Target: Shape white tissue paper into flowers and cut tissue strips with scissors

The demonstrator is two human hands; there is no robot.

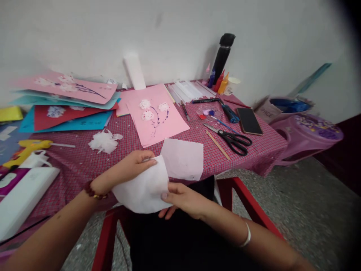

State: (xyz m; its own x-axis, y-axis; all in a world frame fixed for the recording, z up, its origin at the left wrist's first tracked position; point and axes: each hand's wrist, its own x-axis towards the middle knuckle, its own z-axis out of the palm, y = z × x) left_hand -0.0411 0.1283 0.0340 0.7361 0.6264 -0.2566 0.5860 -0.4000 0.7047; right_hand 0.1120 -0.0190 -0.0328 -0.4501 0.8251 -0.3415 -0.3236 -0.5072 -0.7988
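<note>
A white sheet of thin paper (143, 190), bent and rounded along its lower edge, is held between my hands above my lap. My left hand (137, 163) pinches its upper edge, thumb and fingers closed on it. On the other side, my right hand (180, 199) grips the right edge between thumb and fingers. Just beyond lies another pale sheet (184, 160) at the table's front edge. A crumpled bunch of white tissue (105, 141) rests to the left of it. Pink cards (156, 116) with white blossoms and purple stems lie behind.
Black scissors (234, 141), a wooden stick (217, 145), a phone (249, 120) and a paint palette (207, 113) lie on the right. Paint bottles (222, 82) and a black flask (223, 54) stand at the back. A yellow glue gun (28, 146) lies left, near stacked coloured cards (76, 90).
</note>
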